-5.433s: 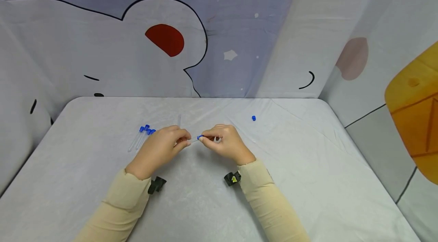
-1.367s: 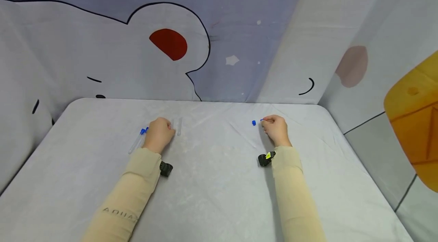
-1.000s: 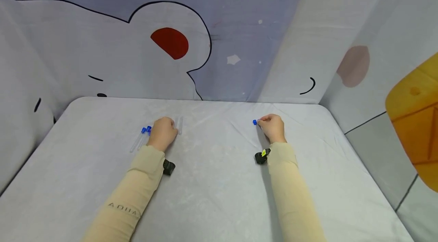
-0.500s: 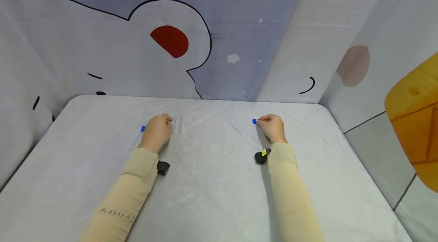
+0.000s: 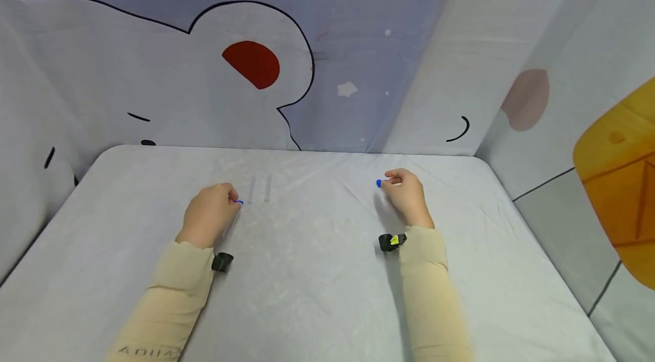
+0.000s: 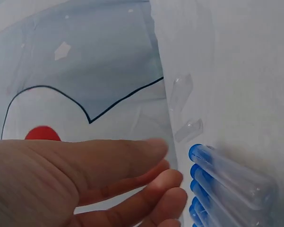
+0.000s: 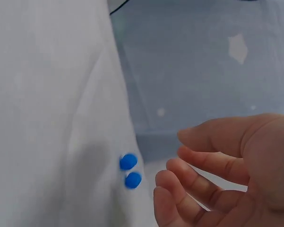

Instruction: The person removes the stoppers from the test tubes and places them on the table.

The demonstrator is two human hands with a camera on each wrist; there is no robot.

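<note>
My left hand (image 5: pixel 208 214) hovers over the left part of the table, fingers loosely bent and nothing between them. Right beside its fingertips in the left wrist view lie several clear tubes with blue caps (image 6: pixel 241 177); in the head view the hand covers most of them, leaving one capped tube (image 5: pixel 232 223) showing. Two uncapped clear tubes (image 5: pixel 259 188) lie parallel a little to the right. Over on the right, my right hand (image 5: pixel 407 194) is empty, its thumb and fingers parted. Two loose blue caps (image 7: pixel 130 171) sit side by side near its fingertips.
A white cloth covers the table (image 5: pixel 317 271). Behind it hangs a printed curtain (image 5: pixel 358 38), which continues along both sides. Small black cameras (image 5: pixel 222 262) are strapped at the wrists.
Earlier both hands gripped one capped tube. Now its tube lies by the other uncapped one and the right hand has let its cap go. The left hand has moved left and nearer.
</note>
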